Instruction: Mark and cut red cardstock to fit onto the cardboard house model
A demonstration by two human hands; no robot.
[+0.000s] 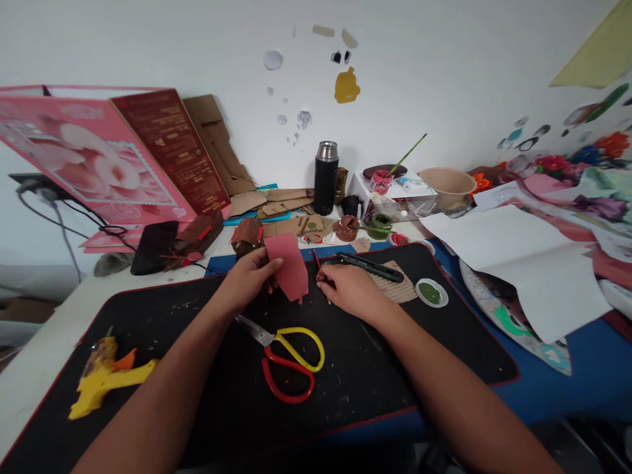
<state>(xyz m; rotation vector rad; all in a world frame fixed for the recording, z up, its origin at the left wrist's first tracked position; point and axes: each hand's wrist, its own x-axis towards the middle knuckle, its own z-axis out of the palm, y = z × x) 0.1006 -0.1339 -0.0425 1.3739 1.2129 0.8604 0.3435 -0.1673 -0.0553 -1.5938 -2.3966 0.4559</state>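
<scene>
My left hand (pixel 254 273) pinches a piece of red paper (pixel 288 266) by its left edge, thumb on the front, and holds it up over the black mat (pixel 360 368). To its right, my right hand (pixel 348 286) is closed with its fingertips together near the mat. A thin red sliver (pixel 316 259) shows by these fingertips, but what they hold is too small to make out. Just beyond this hand lie a dark utility knife (pixel 370 266) and a piece of corrugated cardboard (pixel 399 284). Scissors (pixel 291 362) with yellow and red handles lie below the paper.
A yellow glue gun (pixel 106 378) lies at the left. Green paint fills a small white lid (pixel 431 293) at the right. Paint jars (pixel 379 226), a black thermos (pixel 326 181) and cardboard scraps stand behind. White paper (pixel 523 257) covers the right side; a phone (pixel 155 247) lies far left.
</scene>
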